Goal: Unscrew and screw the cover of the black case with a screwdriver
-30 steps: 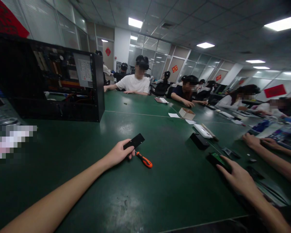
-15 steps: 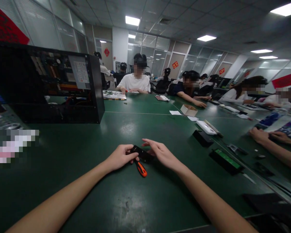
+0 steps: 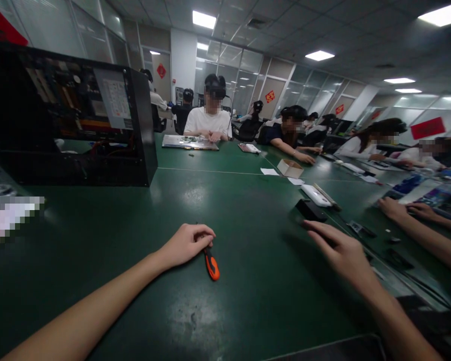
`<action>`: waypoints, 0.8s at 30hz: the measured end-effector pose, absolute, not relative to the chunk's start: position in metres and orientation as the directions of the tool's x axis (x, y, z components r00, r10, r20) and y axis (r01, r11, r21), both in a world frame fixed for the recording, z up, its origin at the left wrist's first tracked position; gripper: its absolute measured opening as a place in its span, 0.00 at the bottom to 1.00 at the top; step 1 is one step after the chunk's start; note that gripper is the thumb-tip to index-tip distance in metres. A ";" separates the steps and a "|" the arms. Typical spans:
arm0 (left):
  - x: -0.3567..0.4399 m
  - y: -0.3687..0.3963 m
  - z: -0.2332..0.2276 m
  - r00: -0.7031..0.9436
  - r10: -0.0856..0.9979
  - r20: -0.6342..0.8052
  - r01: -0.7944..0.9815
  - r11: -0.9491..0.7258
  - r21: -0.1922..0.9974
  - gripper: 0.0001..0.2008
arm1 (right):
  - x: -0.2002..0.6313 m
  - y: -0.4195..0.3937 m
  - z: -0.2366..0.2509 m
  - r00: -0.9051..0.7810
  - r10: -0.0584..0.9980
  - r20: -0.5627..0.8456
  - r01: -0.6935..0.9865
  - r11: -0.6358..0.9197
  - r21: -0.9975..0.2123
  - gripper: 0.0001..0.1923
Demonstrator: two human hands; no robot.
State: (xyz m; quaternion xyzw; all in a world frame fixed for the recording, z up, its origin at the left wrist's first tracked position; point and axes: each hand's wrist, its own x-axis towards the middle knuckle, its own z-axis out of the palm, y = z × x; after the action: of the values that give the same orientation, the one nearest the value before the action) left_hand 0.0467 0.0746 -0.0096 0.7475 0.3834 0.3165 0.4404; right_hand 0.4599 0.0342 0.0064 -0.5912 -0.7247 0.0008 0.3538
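My left hand (image 3: pixel 188 244) rests on the green table with its fingers curled round a screwdriver. The orange and black handle of the screwdriver (image 3: pixel 212 266) sticks out below the fingertips, toward me; most of its shaft is hidden by the hand. Off to the right, my right hand (image 3: pixel 340 253) is above the table, slightly blurred, thumb and forefinger stretched out and apart. Its fingertips are close to a black box-shaped part (image 3: pixel 311 210); whether they touch it, I cannot tell. The dark piece seen earlier between my hands does not show now.
An open black computer case (image 3: pixel 141 130) stands at the left. Beyond my right hand are a white device (image 3: pixel 315 195), a small cardboard box (image 3: pixel 290 168) and papers (image 3: pixel 269 171). A co-worker's hands (image 3: pixel 394 210) are close on the right. Across the table sits a person (image 3: pixel 206 123) behind a board.
My right hand has moved away to the right, leaving my left hand. The black piece is gone from between them. The person opposite has brought their hands together.
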 end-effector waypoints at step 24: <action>0.049 0.076 -0.006 0.525 0.839 0.142 0.377 -0.379 0.845 0.14 | 0.552 0.027 -0.050 0.128 0.774 0.620 0.985 -0.028 -0.168 0.28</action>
State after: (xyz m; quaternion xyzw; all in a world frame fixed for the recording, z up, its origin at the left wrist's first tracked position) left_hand 0.0487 0.0764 -0.0064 0.7779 0.3909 0.2906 0.3971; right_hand 0.5518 0.0269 -0.0498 -0.6931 -0.6347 -0.1828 0.2888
